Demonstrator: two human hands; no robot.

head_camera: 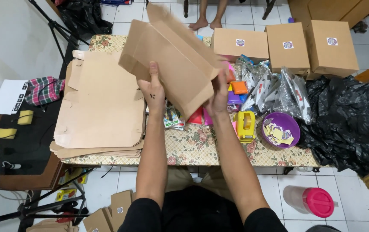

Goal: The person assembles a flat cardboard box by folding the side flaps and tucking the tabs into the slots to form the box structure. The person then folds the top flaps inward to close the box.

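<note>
Home packing spot: tiled floor (347,189), floral-clothed table (201,148), 3 closed boxes (288,46).

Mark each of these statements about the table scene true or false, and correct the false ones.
1. Both hands, left hand and right hand, hold a flat cardboard box blank above the table. True.
2. The purple bowl is empty. False: it holds small paper stickers.
3. Three closed cardboard boxes stand along the table's far edge. True.
4. The yellow tape dispenser lies on the floor. False: it sits on the table beside the bowl.
</note>
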